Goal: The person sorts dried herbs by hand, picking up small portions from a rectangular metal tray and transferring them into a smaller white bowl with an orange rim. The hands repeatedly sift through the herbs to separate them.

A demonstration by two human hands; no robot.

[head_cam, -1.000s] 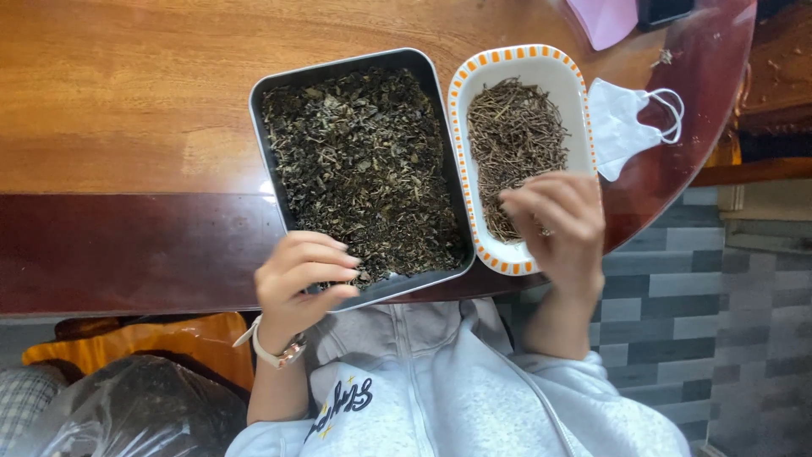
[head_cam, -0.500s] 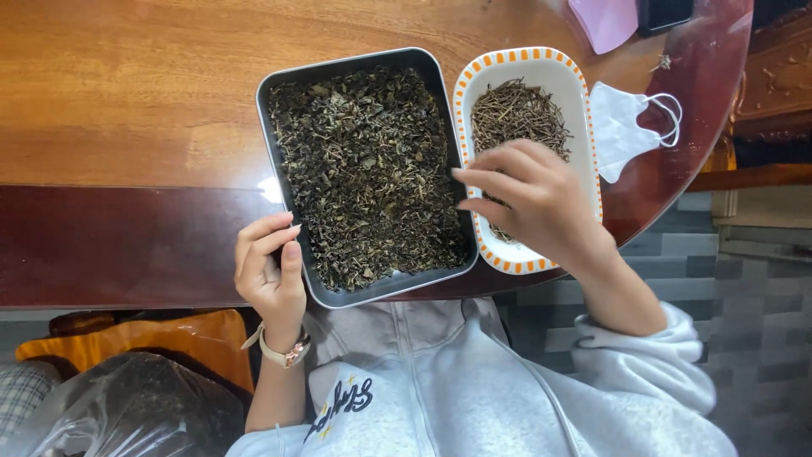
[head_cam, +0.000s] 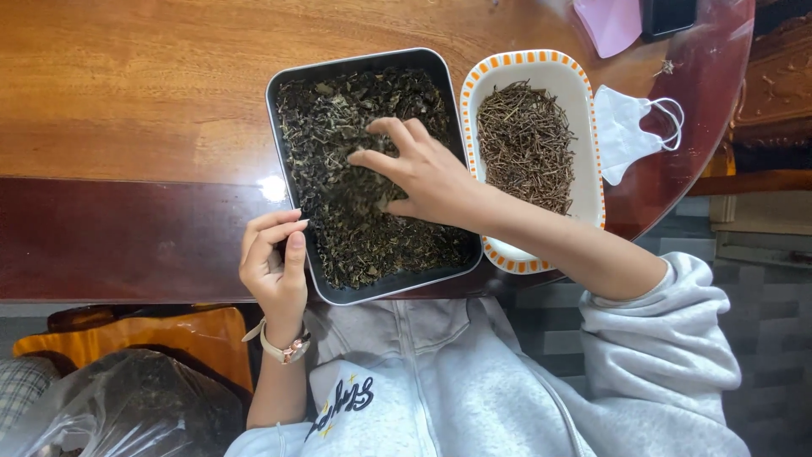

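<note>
A dark metal tray (head_cam: pixel 288 152) full of dried dark leaves (head_cam: pixel 338 220) sits on the wooden table (head_cam: pixel 127 93). My right hand (head_cam: pixel 419 173) reaches across into the middle of the tray, fingers spread and touching the leaves. My left hand (head_cam: pixel 275 262) rests at the tray's near left edge, fingers curled, thumb against the rim; whether it holds anything is unclear. Right of the tray stands a white dish with an orange-checked rim (head_cam: pixel 584 101) filled with thin brown stems (head_cam: pixel 524 144).
A white face mask (head_cam: pixel 626 131) lies right of the dish near the table's curved edge. A pink item (head_cam: pixel 609 21) and a dark object (head_cam: pixel 668 13) lie at the far edge. A plastic bag of dried leaves (head_cam: pixel 127 410) sits below at the left.
My right hand moved from over the stem dish leftward into the leaf tray. My left hand shifted off the tray's near part to its left edge.
</note>
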